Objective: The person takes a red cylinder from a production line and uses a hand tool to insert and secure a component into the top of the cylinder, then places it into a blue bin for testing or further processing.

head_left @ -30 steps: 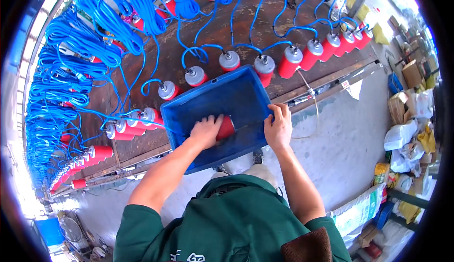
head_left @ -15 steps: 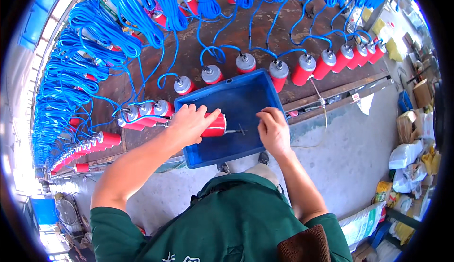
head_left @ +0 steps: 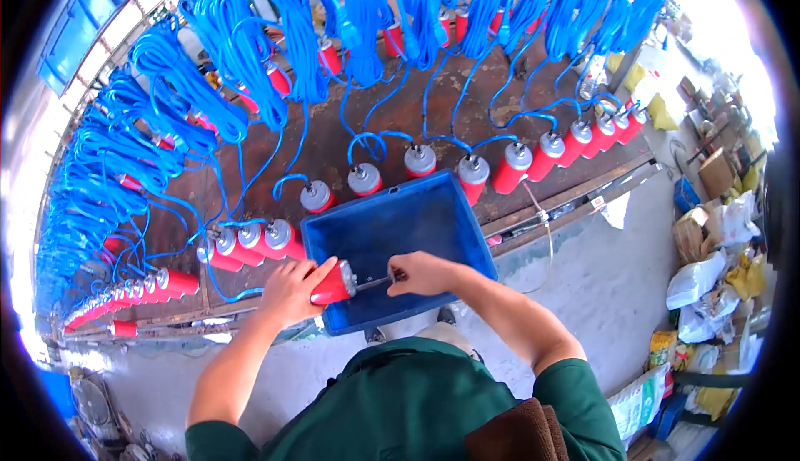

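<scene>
Left hand: our left hand [head_left: 292, 291] has its fingers wrapped round the side of a red cylinder with a silver-grey metal end [head_left: 333, 285]; we judge this hold leaves the metal end bare and keeps the body steady.
Right hand: our right hand [head_left: 423, 274] has its fingers curled in, and they look pinched on a slender grey metallic rod [head_left: 372, 284] (its tip is hidden among them).
Red cylinder: it lies directly against the left fingers, tilted, its metal end facing the right fingers; the rod spans the space between, so the right fingers stand apart from the cylinder's body.
Bin: below both hands sits a deep blue rectangular plastic bin [head_left: 408, 224]; the cylinder is over its near left part, perhaps so that anything dropped lands inside.
Worktop: beyond the bin's far rim runs a worn brown worktop [head_left: 479, 86], with a row of similar red cylinders [head_left: 512, 169] along its near edge, metal ends up or tilted inward, probably to give their leads room.
Cables: bright blue cable bundles [head_left: 300, 40] hang along the far side, likely looped to keep the long leads untangled.
</scene>
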